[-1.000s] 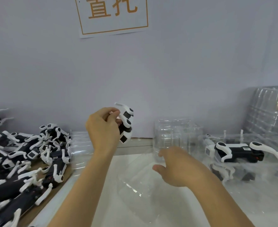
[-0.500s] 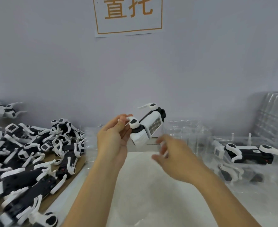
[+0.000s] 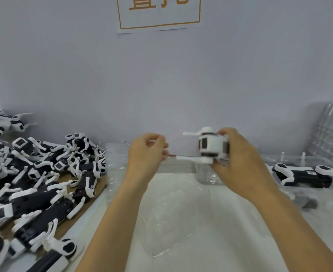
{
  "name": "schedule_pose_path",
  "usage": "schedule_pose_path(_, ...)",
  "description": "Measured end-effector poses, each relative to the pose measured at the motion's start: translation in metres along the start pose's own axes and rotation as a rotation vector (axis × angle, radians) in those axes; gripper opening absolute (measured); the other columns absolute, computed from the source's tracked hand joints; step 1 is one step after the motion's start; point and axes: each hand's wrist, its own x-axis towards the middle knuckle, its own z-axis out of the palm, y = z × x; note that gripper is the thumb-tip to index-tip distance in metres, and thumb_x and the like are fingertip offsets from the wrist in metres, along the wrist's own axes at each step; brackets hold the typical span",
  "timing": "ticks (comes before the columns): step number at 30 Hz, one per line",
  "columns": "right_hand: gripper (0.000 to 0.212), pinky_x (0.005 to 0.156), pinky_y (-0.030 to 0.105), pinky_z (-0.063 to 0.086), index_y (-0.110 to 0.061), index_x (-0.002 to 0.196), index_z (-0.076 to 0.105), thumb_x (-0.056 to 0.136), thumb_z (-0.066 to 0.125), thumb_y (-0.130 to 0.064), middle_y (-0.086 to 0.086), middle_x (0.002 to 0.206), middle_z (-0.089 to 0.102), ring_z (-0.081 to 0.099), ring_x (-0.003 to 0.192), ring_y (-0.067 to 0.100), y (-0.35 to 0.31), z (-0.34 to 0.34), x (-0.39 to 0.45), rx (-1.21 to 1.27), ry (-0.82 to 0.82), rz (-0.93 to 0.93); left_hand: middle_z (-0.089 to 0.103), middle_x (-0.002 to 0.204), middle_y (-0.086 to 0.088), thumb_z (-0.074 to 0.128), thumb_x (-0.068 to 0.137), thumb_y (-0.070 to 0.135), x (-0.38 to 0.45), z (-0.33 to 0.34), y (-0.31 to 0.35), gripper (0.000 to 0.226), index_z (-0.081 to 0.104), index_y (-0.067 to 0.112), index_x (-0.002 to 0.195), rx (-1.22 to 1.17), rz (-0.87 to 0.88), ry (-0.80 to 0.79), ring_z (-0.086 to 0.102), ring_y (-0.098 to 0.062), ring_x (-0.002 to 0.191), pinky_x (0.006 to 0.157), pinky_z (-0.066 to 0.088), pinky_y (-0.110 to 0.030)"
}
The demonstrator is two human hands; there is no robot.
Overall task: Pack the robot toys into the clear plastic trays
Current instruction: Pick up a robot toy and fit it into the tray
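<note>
My right hand [image 3: 238, 156] grips a robot toy [image 3: 210, 146] above the worktop centre; my left hand [image 3: 146, 154] pinches its leg tip. One packed tray [image 3: 291, 163] right; the pile [image 3: 40, 173] left remains.

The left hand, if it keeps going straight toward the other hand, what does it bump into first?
Probably the white leg of the robot toy held by the right hand; the left hand is already close, though depth is unclear.
</note>
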Motion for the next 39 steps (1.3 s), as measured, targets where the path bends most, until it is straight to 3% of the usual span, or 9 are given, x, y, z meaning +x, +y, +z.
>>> schedule_pose_path(3, 0.047, 0.054, 0.035, 0.049, -0.032, 0.106, 0.027, 0.085, 0.066, -0.048, -0.006, 0.079, 0.061, 0.061, 0.065, 0.012, 0.001, -0.005, 0.002, 0.107, 0.006, 0.099, 0.063, 0.117, 0.002, 0.056, 0.094, 0.025, 0.004, -0.021, -0.022, 0.026, 0.062, 0.017, 0.119, 0.94, 0.024, -0.274, 0.058, -0.02, 0.104, 0.079, 0.043, -0.024)
schedule_pose_path(6, 0.042, 0.068, 0.033, 0.05, -0.033, 0.109, 0.039, 0.084, 0.07, -0.046, -0.009, 0.095, 0.058, 0.06, 0.081, 0.011, 0.004, -0.01, 0.005, 0.104, -0.023, 0.073, 0.051, 0.138, -0.001, 0.053, 0.095, 0.018, 0.001, -0.026, -0.05, 0.043, 0.046, 0.017, 0.138, 1.294, -0.158, -0.623, 0.051, -0.023, 0.121, 0.094, 0.044, -0.03)
schedule_pose_path(12, 0.031, 0.069, 0.029, 0.043, -0.032, 0.114, 0.056, 0.087, 0.069, -0.04, -0.012, 0.095, 0.061, 0.059, 0.082, 0.006, 0.009, -0.017, 0.008, 0.1, -0.042, 0.084, 0.068, 0.105, 0.003, 0.063, 0.091, 0.003, -0.001, -0.007, -0.086, 0.031, 0.066, 0.024, 0.113, 0.633, -0.009, -0.384, 0.062, -0.011, 0.09, 0.07, 0.041, -0.007)
schedule_pose_path(18, 0.012, 0.079, 0.035, 0.046, -0.029, 0.094, 0.069, 0.084, 0.073, -0.032, -0.007, 0.089, 0.062, 0.056, 0.088, 0.016, 0.006, -0.008, 0.008, 0.057, -0.157, 0.046, 0.077, 0.097, 0.005, 0.066, 0.094, 0.014, -0.008, 0.004, -0.106, 0.016, 0.068, 0.023, 0.107, 0.001, -0.262, -0.336, 0.069, -0.012, 0.1, 0.085, 0.044, -0.028)
schedule_pose_path(24, 0.033, 0.079, 0.028, 0.043, -0.035, 0.107, 0.069, 0.076, 0.081, -0.038, -0.015, 0.097, 0.054, 0.053, 0.097, 0.013, 0.014, 0.038, -0.02, -0.159, -0.564, 0.109, 0.077, 0.097, 0.004, 0.035, 0.108, 0.023, -0.013, 0.005, -0.106, 0.033, 0.066, 0.013, 0.104, -0.085, -0.261, -0.281, 0.069, -0.01, 0.086, 0.073, 0.049, -0.019)
schedule_pose_path(27, 0.038, 0.07, 0.021, 0.038, -0.034, 0.11, 0.072, 0.074, 0.082, -0.04, -0.021, 0.087, 0.048, 0.049, 0.096, 0.012, 0.02, 0.05, -0.026, -0.113, -0.525, 0.125, 0.076, 0.103, 0.002, 0.055, 0.097, 0.025, -0.014, 0.0, -0.104, 0.019, 0.068, 0.016, 0.108, -0.11, -0.28, -0.313, 0.067, -0.011, 0.097, 0.087, 0.049, -0.027)
schedule_pose_path(30, 0.04, 0.073, 0.023, 0.036, -0.039, 0.111, 0.067, 0.074, 0.082, -0.042, -0.022, 0.092, 0.044, 0.047, 0.097, 0.01, 0.023, 0.051, -0.024, -0.108, -0.534, 0.133, 0.073, 0.11, -0.005, 0.07, 0.081, 0.01, -0.015, -0.002, -0.103, 0.03, 0.068, 0.015, 0.111, -0.117, -0.29, -0.359, 0.064, -0.019, 0.103, 0.098, 0.047, -0.04)
schedule_pose_path(36, 0.011, 0.069, 0.013, 0.038, -0.032, 0.1, 0.073, 0.09, 0.07, -0.031, -0.016, 0.1, 0.061, 0.056, 0.093, 0.003, 0.021, 0.051, -0.025, -0.036, -0.522, 0.143, 0.07, 0.111, -0.011, 0.046, 0.085, -0.016, -0.01, -0.002, -0.101, 0.042, 0.068, 0.016, 0.101, 0.046, -0.332, -0.388, 0.065, -0.024, 0.103, 0.098, 0.049, -0.04)
schedule_pose_path(39, 0.018, 0.064, 0.01, 0.042, -0.034, 0.092, 0.074, 0.092, 0.067, -0.018, -0.014, 0.093, 0.064, 0.06, 0.085, 0.002, 0.027, 0.035, -0.019, 0.049, -0.499, 0.18, 0.07, 0.111, -0.01, 0.049, 0.086, -0.013, -0.01, -0.003, -0.103, 0.039, 0.07, 0.016, 0.102, 0.06, -0.343, -0.4, 0.064, -0.026, 0.105, 0.102, 0.047, -0.042)
